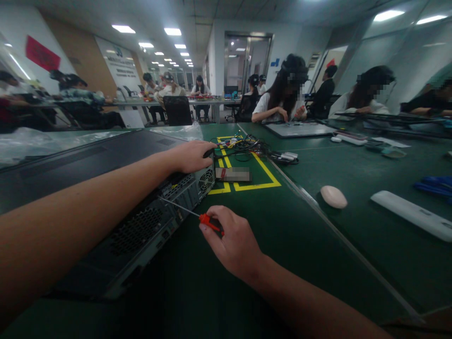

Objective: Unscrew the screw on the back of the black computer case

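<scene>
A black desktop computer case (106, 179) lies on its side on the green table (282, 235), its rear panel with vents and a fan grille (205, 180) facing me. My left hand (192, 155) rests on the case's top far corner, fingers curled over the edge. My right hand (233, 240) grips a red-handled screwdriver (208, 222); its thin shaft points left, with the tip against the rear panel.
A yellow-taped rectangle (263, 172) holds a tangle of cables (243, 143) and a small flat part (233, 174). A white mouse (334, 196) and a white bar (411, 214) lie to the right. Other people sit at tables behind.
</scene>
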`<state>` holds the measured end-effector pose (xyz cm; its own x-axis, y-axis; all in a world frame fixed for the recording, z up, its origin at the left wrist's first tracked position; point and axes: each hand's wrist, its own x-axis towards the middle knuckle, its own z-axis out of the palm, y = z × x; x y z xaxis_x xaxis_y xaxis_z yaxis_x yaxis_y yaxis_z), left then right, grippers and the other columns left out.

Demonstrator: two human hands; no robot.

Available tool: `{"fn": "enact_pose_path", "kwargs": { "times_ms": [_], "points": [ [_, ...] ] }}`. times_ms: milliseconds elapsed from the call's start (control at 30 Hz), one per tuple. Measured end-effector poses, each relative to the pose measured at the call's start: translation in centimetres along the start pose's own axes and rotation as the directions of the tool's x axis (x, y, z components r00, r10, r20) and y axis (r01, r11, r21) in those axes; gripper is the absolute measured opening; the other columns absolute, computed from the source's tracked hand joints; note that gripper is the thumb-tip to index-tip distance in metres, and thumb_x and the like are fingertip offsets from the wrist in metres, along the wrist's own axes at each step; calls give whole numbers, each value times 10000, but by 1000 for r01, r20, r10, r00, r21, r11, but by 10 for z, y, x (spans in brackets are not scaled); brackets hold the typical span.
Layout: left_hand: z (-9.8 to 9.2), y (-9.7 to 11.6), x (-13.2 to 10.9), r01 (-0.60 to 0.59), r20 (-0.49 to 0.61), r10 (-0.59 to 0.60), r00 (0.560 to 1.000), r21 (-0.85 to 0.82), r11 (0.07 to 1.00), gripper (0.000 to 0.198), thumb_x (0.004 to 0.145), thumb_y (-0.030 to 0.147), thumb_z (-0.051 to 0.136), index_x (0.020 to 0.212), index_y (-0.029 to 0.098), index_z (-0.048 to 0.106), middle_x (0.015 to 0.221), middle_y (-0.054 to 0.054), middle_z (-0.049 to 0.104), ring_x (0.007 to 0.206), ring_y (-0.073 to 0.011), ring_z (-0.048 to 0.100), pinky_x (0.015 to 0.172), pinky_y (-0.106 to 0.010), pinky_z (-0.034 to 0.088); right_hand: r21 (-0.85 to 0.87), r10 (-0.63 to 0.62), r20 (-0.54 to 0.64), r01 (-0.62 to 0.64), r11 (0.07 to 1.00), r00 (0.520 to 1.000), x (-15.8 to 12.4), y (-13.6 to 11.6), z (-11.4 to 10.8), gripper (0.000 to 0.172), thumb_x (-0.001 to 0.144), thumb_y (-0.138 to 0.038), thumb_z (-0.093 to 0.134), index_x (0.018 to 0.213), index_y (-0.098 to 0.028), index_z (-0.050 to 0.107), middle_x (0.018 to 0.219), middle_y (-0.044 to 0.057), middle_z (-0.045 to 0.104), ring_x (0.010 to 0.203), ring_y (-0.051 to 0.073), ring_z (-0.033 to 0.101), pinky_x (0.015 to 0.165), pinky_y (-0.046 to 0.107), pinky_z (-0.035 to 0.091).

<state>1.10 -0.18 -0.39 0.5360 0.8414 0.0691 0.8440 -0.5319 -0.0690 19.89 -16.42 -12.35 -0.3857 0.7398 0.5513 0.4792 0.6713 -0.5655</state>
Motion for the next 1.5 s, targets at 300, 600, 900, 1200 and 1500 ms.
{"fn": "enact_pose_path", "kwargs": {
  "times_ms": [300,600,900,1200,1500],
  "points": [
    [2,-4,1,-10,-11,10,1000,-13,1000,753,975,423,446,1663,119,474,1630,-182,603,1479,-336,579,1267,-459,411,-5,2,-1,-2,1000,1000,1,0,-1,158,1074,-316,629,1149,-192,690,1020,86,764,904,242,729,800,361,552],
    [2,-2,1,-5,-19,4,1000,-29,1000,735,966,408,469,1660,166,485,1618,-146,621,1477,-329,576,1263,-467,413,25,-6,-18,7,1000,1000,0,-2,-1,244,1099,-338,584,1189,-158,721,1046,110,783,920,253,745,810,374,573],
    [-2,2,-1,11,3,-11,1000,-7,1000,774,983,408,432,1674,61,450,1659,-207,567,1505,-338,559,1287,-440,397,53,24,-16,-23,998,1000,-2,0,1,230,1017,-284,672,1231,-206,636,1097,93,793,908,233,766,826,358,602],
    [-1,1,-1,16,11,-16,1000,7,1000,764,981,413,429,1672,88,457,1651,-188,581,1496,-315,574,1274,-418,412,40,-12,-16,13,999,1000,1,1,2,142,1026,-223,642,1161,-187,661,1061,101,784,917,239,761,833,370,600],
    [-1,0,-1,2,9,-2,1000,-19,1000,779,965,405,451,1668,71,458,1660,-204,568,1500,-335,562,1281,-437,396,18,-8,-5,8,1000,1000,0,1,0,119,1036,-227,647,1152,-206,656,1056,81,779,913,227,751,807,355,587]
  ]
}}
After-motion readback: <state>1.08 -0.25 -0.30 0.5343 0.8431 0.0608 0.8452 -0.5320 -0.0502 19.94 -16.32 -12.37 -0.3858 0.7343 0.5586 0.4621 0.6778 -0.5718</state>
